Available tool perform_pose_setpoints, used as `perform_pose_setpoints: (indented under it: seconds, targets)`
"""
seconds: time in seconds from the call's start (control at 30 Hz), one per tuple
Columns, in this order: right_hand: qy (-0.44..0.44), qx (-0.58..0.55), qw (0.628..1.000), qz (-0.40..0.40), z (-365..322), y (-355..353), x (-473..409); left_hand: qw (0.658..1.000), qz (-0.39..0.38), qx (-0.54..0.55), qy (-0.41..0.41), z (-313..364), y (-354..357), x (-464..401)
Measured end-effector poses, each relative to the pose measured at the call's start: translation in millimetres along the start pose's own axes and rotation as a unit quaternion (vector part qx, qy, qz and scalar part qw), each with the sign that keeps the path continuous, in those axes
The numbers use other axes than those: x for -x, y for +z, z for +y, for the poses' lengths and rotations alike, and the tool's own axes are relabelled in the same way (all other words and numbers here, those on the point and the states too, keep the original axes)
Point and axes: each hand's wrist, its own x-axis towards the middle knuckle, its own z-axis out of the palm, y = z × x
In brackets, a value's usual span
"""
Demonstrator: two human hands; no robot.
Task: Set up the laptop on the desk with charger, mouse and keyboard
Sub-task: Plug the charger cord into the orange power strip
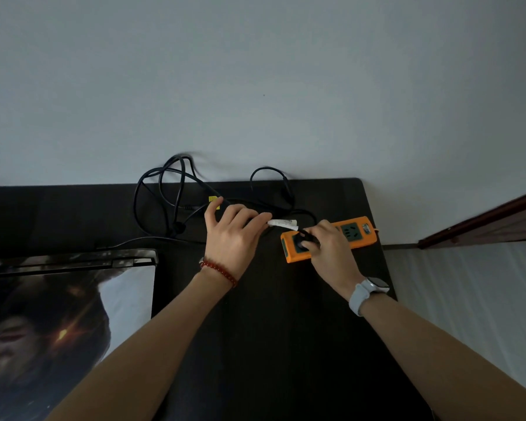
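Plug going into the near end of the power strip

The right hand [325, 241] pinches the black plug [305, 240] directly over the socket at the near-left end of the orange power strip [351, 233], whose length runs away rightward. The left hand [233, 230], just beside it, closes loosely on the charger cable [281, 222]. The laptop [70, 259] sits well left on the desk [271, 329].

Desk [271, 344] is showing a dark, matt, smooth top. Power strip [328, 238] is presenting orange plastic with a slight sheen and grey-green socket faces. Charger cable [152, 189] is appearing as smooth black rubbery sheathing, carrying a white paper-like tag [281, 222]. Laptop lid [67, 314] is reflecting light off a glossy printed skin. Wall [255, 86] is looking matt, painted, even.
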Motion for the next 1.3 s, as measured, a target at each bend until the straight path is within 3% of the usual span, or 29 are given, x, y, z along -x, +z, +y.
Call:
perform_pose_setpoints:
  seconds: [0.6,0.77,0.9,1.1,1.3]
  targets:
    - [0.050,0.046,0.997,0.019,-7,13,0,0.997,-0.065,0.001,-0.033,0,-1,1]
    - [0.085,0.029,0.995,0.043,-16,15,-8,0.989,-0.117,0.007,-0.092,-1,-12,13]
    - [0.106,0.019,0.994,0.017,-16,14,-10,0.976,-0.171,0.008,-0.135,-4,-22,31]
    - [0.200,-0.123,0.972,-0.031,-38,6,6,0.929,-0.280,0.029,-0.240,-10,-44,71]
    - [0.223,-0.202,0.950,-0.089,-77,6,84,0.903,-0.251,0.074,-0.342,0,-100,110]
